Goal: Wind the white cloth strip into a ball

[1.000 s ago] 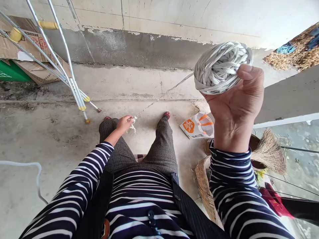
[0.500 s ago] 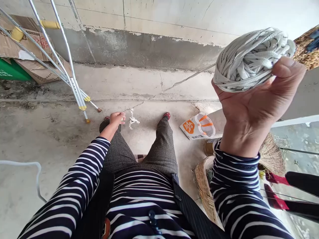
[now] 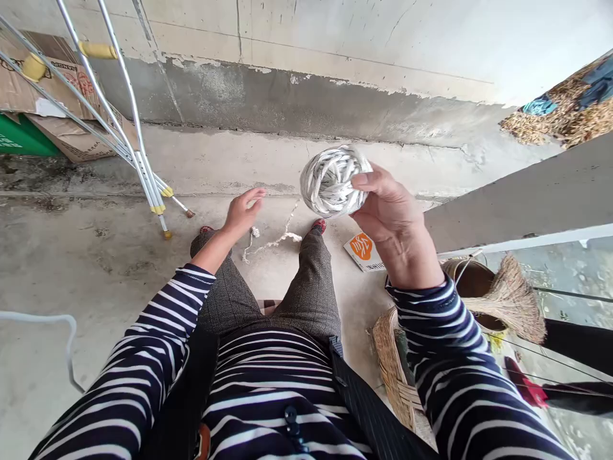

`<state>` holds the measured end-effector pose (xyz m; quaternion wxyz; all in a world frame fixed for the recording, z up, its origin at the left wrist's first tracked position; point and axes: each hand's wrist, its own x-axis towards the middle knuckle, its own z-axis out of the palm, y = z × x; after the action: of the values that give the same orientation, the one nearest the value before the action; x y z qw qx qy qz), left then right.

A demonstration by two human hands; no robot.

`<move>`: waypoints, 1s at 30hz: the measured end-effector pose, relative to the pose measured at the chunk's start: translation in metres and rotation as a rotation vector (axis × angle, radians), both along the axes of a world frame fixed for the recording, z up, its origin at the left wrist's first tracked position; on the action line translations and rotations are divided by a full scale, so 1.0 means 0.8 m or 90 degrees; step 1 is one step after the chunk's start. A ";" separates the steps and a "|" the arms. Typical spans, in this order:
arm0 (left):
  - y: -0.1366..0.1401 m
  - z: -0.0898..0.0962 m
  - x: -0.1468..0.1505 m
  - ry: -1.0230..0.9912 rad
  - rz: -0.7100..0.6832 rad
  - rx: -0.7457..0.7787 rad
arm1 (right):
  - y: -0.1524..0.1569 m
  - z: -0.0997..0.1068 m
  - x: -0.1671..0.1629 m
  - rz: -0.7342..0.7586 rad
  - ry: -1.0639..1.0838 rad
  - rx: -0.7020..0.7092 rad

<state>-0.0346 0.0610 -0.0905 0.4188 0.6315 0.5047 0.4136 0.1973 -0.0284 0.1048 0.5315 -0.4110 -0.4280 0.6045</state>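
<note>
Cord ball [image 3: 334, 181], basket [image 3: 389, 358] (contents unclear)

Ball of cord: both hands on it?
No, only the right hand grips the ball of cord; the left hand is apart from it.

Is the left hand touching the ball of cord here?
Apart. The head view shows concrete between the left hand and the ball of cord, which the right hand holds.
</note>
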 end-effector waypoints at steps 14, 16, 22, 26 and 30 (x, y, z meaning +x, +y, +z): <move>-0.071 0.082 0.065 -0.049 -0.193 0.093 | 0.017 -0.036 0.013 -0.050 0.035 -0.071; -0.079 0.071 0.051 -0.014 -0.234 0.053 | 0.023 -0.042 0.026 -0.083 0.064 -0.071; -0.091 0.027 0.027 0.034 -0.222 -0.040 | 0.027 -0.040 0.049 -0.109 0.092 -0.047; -0.082 0.008 0.020 0.054 -0.225 -0.059 | 0.017 -0.016 0.052 -0.117 0.073 0.002; -0.069 -0.010 0.012 0.099 -0.229 -0.112 | 0.005 0.009 0.052 -0.141 0.029 0.038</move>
<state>-0.0251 0.0056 -0.0984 0.4991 0.7025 0.4487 0.2368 0.2392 -0.0244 0.1120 0.6169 -0.4257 -0.3856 0.5381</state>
